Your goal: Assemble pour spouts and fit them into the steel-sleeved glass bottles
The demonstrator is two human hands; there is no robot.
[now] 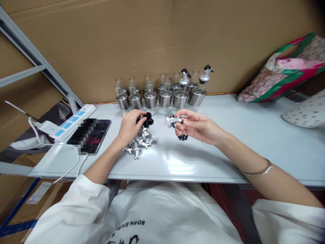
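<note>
My right hand (pixel 195 127) pinches a silver spout (pixel 172 121) with a small black tip, held above the table. Beneath that hand lie several small black pieces (pixel 182 137). My left hand (pixel 131 126) reaches over a pile of black round parts (pixel 148 119), thumb and forefinger at its edge; whether a part is between them I cannot tell. Just in front of the black parts is a heap of silver spouts (pixel 142 140). Behind both hands stand several glass bottles with steel sleeves (pixel 165 99); two on the right carry silver-and-black spouts (pixel 184 78).
On the left are a white power strip (pixel 73 122), a tablet (pixel 99 135) and white cables on the pale table (pixel 215 166). A patterned bag (pixel 269 79) and a dotted white object (pixel 304 110) occupy the right. Cardboard rises behind the bottles.
</note>
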